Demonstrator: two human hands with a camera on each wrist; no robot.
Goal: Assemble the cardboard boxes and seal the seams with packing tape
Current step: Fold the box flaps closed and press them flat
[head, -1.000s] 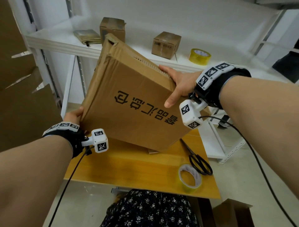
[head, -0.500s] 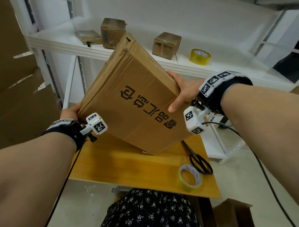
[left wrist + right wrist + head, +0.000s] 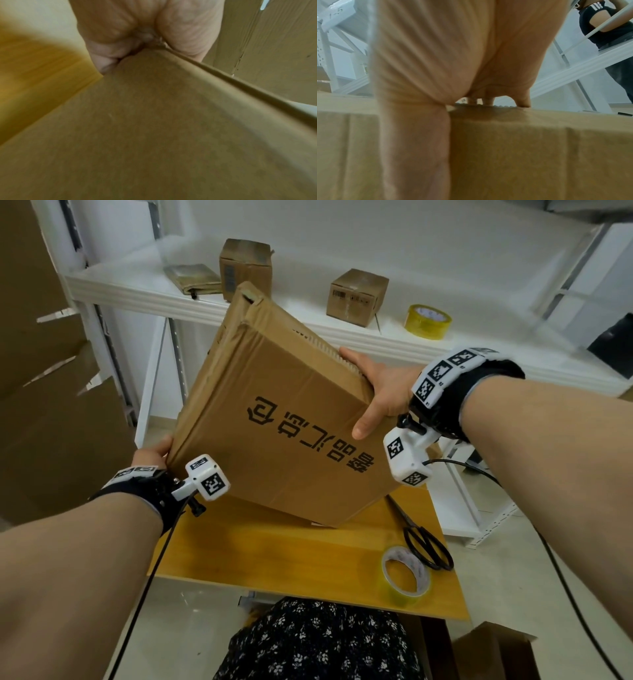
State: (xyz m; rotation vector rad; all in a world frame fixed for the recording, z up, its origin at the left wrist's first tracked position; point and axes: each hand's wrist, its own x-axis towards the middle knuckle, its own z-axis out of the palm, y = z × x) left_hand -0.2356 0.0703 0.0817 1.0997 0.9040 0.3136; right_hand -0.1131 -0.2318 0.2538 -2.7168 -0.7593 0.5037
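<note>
A flattened brown cardboard box point(image 3: 274, 419) with black printed characters is held tilted in the air above the wooden table point(image 3: 274, 553). My left hand point(image 3: 154, 453) grips its lower left corner; the left wrist view shows the palm and curled fingers point(image 3: 109, 54) clamped on the cardboard point(image 3: 171, 128). My right hand point(image 3: 373, 392) grips the upper right edge, thumb point(image 3: 414, 135) flat on the printed face and fingers point(image 3: 524, 102) hooked over the corrugated rim. A roll of clear packing tape point(image 3: 406, 575) lies on the table's near right corner.
Black scissors point(image 3: 426, 546) lie beside the tape roll. The white shelf point(image 3: 342, 333) behind carries two small boxes point(image 3: 356, 296), a flat packet point(image 3: 193, 277) and a yellow tape roll point(image 3: 428, 321). Large cardboard sheets point(image 3: 51, 405) stand at left. Another person point(image 3: 607, 27) stands beyond the shelving.
The box has swung slightly, its top corner shifting right and rising, then settling. My left hand moved up along the lower left corner; my right hand keeps its hold on the upper edge.
</note>
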